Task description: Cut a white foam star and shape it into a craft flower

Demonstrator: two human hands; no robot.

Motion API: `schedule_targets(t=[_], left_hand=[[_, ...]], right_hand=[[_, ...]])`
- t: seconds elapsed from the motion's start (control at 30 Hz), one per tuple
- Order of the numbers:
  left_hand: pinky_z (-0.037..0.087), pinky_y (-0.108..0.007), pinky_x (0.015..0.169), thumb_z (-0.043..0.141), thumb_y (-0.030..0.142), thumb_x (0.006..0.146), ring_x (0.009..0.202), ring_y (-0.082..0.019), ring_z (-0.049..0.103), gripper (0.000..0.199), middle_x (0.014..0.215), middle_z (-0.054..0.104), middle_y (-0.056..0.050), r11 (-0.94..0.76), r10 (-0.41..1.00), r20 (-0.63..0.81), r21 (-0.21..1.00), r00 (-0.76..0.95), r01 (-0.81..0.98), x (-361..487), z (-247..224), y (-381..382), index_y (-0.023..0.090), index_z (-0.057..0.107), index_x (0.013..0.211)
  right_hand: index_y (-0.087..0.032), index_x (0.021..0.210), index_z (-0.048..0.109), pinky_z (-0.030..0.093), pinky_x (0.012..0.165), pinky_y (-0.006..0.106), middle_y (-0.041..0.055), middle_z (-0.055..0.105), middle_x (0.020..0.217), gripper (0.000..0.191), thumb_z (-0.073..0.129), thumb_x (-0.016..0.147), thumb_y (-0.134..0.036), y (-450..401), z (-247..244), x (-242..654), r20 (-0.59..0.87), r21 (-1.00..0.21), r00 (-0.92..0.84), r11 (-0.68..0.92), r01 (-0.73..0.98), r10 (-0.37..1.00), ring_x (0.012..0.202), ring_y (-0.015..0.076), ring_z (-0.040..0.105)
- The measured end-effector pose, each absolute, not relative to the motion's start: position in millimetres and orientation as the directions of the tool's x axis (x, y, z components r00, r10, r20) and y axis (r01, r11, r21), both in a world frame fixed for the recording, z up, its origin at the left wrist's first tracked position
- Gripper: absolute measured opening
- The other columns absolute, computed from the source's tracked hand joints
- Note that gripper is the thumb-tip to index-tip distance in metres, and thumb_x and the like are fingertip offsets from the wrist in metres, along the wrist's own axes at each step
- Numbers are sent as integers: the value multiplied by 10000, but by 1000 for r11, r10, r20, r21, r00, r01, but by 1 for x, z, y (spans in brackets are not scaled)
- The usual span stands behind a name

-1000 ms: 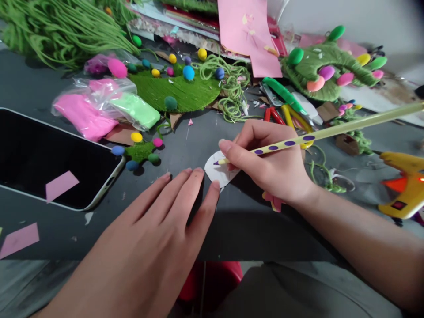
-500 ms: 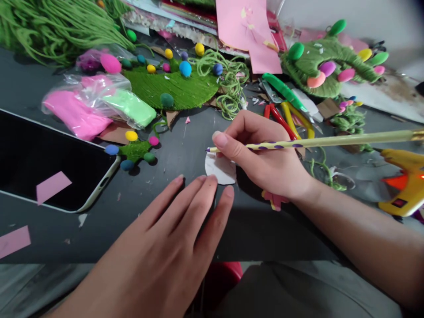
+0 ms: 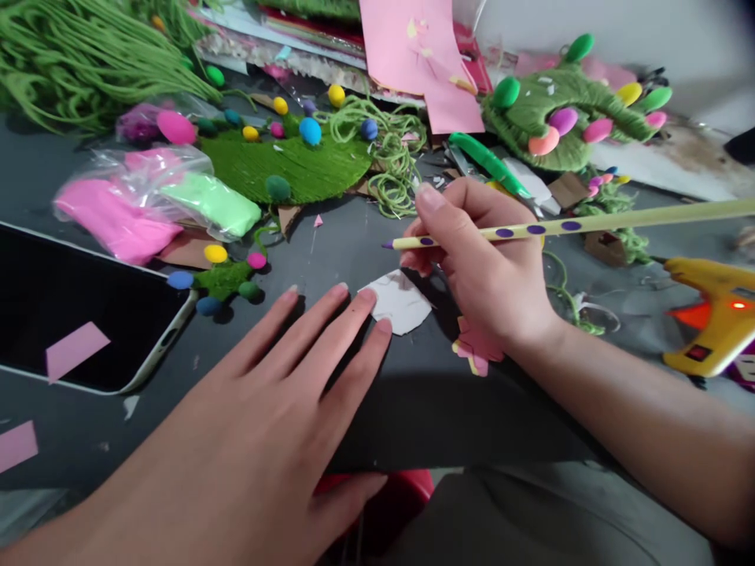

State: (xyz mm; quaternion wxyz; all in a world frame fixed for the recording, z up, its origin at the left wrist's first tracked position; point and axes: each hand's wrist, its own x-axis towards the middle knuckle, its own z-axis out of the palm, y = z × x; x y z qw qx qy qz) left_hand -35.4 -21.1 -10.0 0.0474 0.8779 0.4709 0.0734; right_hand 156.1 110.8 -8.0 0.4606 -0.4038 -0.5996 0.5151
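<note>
My right hand [image 3: 487,259] grips a pale yellow pencil [image 3: 613,220] with purple dots. The pencil's purple tip points left, a little above and apart from a small white paper piece [image 3: 402,305] on the dark table [image 3: 236,424]. Flat and with fingers spread, my left hand [image 3: 295,401] rests on the table, two fingertips at the left edge of the white paper. Partly under my right wrist lies a pink and yellow paper shape [image 3: 476,346].
A phone [image 3: 76,306] lies at the left near bagged pink and green clay [image 3: 118,216]. Green yarn [image 3: 100,63], a green leaf shape [image 3: 300,161] and a green cutter [image 3: 489,163] are behind. A yellow glue gun [image 3: 716,314] is at the right.
My right hand has lifted the pencil tip off the white paper, which has turned and shows more fully. My left fingers have shifted and its thumb now shows. The whole view has shifted slightly.
</note>
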Motion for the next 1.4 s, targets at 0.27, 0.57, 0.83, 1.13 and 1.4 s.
schedule_targets(t=[0.27, 0.57, 0.83, 1.13, 1.4], left_hand=[[270, -617, 1274, 557, 766, 899, 1553, -407, 363, 930, 1688, 394, -144, -499, 866, 67, 136, 495, 856, -40, -2, -24, 189, 409, 1612], [347, -610, 1226, 515, 669, 963, 1493, -399, 452, 809, 1679, 416, -121, -510, 860, 60, 132, 507, 850, -44, -1, -25, 204, 398, 1615], [352, -627, 1222, 523, 644, 953, 1492, -414, 448, 840, 1694, 384, -136, -515, 857, 42, 114, 514, 850, -43, -3, -23, 191, 346, 1639], [338, -609, 1230, 496, 654, 960, 1489, -393, 452, 825, 1689, 400, -117, -511, 860, 54, 109, 508, 853, -43, -3, -23, 199, 358, 1634], [356, -616, 1209, 615, 791, 852, 1494, -401, 433, 1030, 1694, 385, -144, -502, 863, -10, 92, 505, 860, -41, 4, -22, 174, 347, 1632]], right_hand=[[-218, 656, 618, 471, 485, 253, -17, 688, 595, 353, 843, 848, -411, 114, -3, 168, 35, -966, -485, 154, 208, 874, 528, 122, 619], [-204, 632, 600, 442, 499, 254, -8, 679, 620, 420, 876, 789, -479, 114, -8, 168, 36, -934, -547, 222, 279, 837, 565, 120, 596], [-192, 641, 618, 409, 506, 259, -6, 674, 633, 338, 873, 813, -332, 114, -11, 168, 75, -921, -579, 279, 271, 812, 571, 110, 548], [-192, 600, 603, 374, 486, 257, -20, 651, 591, 362, 881, 794, -317, 113, -8, 168, 64, -907, -579, 290, 306, 813, 536, 95, 491], [-190, 606, 608, 373, 478, 256, -10, 647, 598, 375, 885, 797, -355, 114, -7, 169, 66, -904, -591, 299, 306, 804, 544, 98, 494]])
